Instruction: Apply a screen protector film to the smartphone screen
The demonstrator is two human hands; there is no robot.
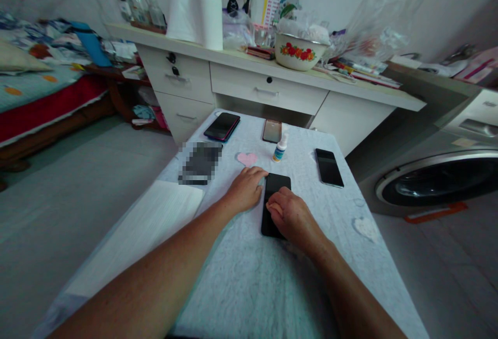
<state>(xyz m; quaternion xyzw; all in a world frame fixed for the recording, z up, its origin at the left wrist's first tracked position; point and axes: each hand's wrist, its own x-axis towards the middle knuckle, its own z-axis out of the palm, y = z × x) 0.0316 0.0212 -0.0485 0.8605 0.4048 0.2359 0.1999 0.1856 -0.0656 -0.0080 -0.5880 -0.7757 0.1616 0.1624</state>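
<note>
A black smartphone (273, 179) lies flat on the cloth-covered table in front of me. My left hand (246, 189) grips its upper left edge, fingers at the top corner and thumb along the side. Over the middle of the screen, my right hand (291, 213) is closed, its fingertips pressed down. A small orange-pink patch shows at those fingers; its kind is unclear. Just beyond the phone stands a small white bottle (279, 150) with a blue-and-yellow label. A pink heart-shaped piece (247, 159) lies to the left of the bottle.
Around the table (233, 287) lie a dark phone (222, 126), a brown-edged phone or case (272, 131), another phone (329, 167) and a blurred dark item (201, 162). A white desk (268, 87) borders the far side. A washing machine (447, 157) stands right.
</note>
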